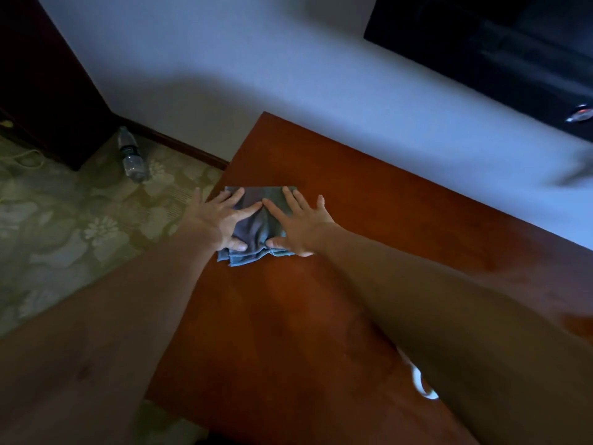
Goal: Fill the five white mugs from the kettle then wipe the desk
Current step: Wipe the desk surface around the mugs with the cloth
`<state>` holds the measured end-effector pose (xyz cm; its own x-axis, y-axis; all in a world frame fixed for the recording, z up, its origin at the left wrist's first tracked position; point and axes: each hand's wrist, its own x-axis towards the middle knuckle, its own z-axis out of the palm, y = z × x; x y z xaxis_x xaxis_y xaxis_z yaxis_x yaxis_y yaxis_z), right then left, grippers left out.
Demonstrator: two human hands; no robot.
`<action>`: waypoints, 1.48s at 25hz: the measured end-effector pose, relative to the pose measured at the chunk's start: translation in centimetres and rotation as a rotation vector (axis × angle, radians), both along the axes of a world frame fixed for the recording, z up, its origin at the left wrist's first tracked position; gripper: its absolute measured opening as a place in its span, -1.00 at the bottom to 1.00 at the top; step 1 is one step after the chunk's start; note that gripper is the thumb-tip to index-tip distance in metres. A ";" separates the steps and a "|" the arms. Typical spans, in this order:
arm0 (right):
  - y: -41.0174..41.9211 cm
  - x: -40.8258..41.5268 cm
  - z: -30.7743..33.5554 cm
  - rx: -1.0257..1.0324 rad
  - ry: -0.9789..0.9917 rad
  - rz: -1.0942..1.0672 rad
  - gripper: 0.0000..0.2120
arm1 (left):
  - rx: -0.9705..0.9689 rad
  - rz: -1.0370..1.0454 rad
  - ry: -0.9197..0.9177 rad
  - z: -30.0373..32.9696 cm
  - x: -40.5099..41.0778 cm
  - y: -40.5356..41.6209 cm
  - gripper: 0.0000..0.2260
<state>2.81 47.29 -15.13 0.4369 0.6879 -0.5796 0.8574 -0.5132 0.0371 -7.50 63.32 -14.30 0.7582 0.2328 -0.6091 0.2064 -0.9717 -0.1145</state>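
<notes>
Left hand [221, 220] and right hand [300, 224], fingers spread flat, press blue-grey cloth [256, 226] near desk [369, 220] corner; overshooting could push it off the edge.

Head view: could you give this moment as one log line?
step: wiping | left hand: flat on cloth | right hand: flat on cloth | desk

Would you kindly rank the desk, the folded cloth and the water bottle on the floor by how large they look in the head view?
1. desk
2. folded cloth
3. water bottle, though it lies farther from the camera, so its true size against the cloth is unsure.
</notes>
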 end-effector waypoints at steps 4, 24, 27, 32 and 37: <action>-3.4 2.1 0.1 -0.002 -0.002 -0.042 -0.11 | -0.009 -0.040 -0.013 0.1 2.6 -3.3 -0.13; -38.3 11.9 2.8 -0.008 0.038 -0.487 -0.07 | -0.140 -0.478 -0.082 -0.6 18.8 -36.0 -0.14; -42.8 12.2 2.9 0.014 0.036 -0.561 -0.15 | -0.168 -0.518 -0.051 -0.6 20.3 -40.0 -0.13; -45.7 15.3 1.8 0.466 -0.021 -0.852 -0.40 | -0.435 -0.230 -0.362 0.2 24.0 -41.6 -0.44; -44.2 17.2 1.2 0.376 -0.059 -0.891 -0.72 | -0.218 -0.174 -0.418 -0.3 25.1 -43.1 -0.84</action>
<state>20.04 3.06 -13.96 0.9088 0.2266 -0.3502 0.1504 -0.9611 -0.2316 17.57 20.23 -14.60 0.9640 -0.0173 -0.2652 0.0244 -0.9879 0.1532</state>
